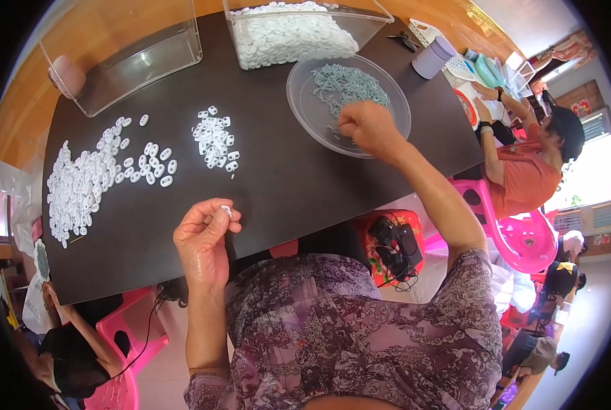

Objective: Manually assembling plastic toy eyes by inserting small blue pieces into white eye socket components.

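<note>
My left hand (204, 240) is closed at the near edge of the table, with a small white plastic piece (226, 210) pinched between thumb and fingers. Over the round clear tray (299, 116) on the right, my right hand (370, 128) has its fingers pressed together; whatever is in them is hidden. Beyond these fingers a heap of thin grey-green pieces (350, 83) lies in the tray, too small to tell their kind. Ahead of my left hand is a small pile of white clip-like pieces (213, 139). A larger spread of white oval pieces with holes (80, 184) covers the table's left.
At the back stand a clear bin of white pieces (288, 37) and another clear bin (138, 75). A lavender cup (434, 57) and black scissors (405, 41) are at the far right. A person in orange (524, 171) sits right; another person (80, 355) is lower left.
</note>
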`<state>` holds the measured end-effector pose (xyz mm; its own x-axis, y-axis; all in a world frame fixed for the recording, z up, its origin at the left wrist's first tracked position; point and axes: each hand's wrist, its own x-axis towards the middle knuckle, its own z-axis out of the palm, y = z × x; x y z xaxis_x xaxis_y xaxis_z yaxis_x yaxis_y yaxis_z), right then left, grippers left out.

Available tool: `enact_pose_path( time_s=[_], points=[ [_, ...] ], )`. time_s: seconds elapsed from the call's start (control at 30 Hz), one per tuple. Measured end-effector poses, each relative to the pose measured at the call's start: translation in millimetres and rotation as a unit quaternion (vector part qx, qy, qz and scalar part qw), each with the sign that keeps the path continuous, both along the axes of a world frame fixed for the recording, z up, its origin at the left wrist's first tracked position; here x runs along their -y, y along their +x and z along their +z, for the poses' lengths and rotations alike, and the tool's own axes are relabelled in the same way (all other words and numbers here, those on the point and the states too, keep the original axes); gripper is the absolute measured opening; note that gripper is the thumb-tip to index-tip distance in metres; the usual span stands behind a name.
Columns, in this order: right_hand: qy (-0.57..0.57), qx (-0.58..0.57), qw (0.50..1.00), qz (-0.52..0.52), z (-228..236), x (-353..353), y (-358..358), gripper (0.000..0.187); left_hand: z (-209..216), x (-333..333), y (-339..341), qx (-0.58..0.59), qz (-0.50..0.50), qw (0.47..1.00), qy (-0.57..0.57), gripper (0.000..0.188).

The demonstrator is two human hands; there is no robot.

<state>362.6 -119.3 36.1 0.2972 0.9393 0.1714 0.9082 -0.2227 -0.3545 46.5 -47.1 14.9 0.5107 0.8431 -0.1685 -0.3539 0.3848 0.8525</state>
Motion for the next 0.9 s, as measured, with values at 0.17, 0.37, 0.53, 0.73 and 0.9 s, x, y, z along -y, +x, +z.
enact_pose_path(
  time_s=[0.17,0.37,0.53,0.73,0.9],
  points=[
    [0.027,0.08,0.996,0.042,-15,-2,-4,0.006,0,0,-1,0.003,0.001,1.0,0.0,0.012],
    [-0.011,0.136,0.99,0.042,-16,-7,-6,0.007,-3,-1,0,0.004,-0.001,1.0,0.004,0.013],
    [0.009,0.03,0.999,0.028,-6,-6,-6,0.008,-1,-1,1,0.004,-0.006,1.0,0.002,0.013],
    [0.063,-0.066,0.996,0.013,7,2,-9,0.004,1,-2,0,0.004,-0.007,1.0,-0.012,0.009],
    [0.072,-0.098,0.992,0.028,-2,1,-5,0.011,2,-2,2,0.007,-0.009,1.0,-0.007,0.009]
  ],
)
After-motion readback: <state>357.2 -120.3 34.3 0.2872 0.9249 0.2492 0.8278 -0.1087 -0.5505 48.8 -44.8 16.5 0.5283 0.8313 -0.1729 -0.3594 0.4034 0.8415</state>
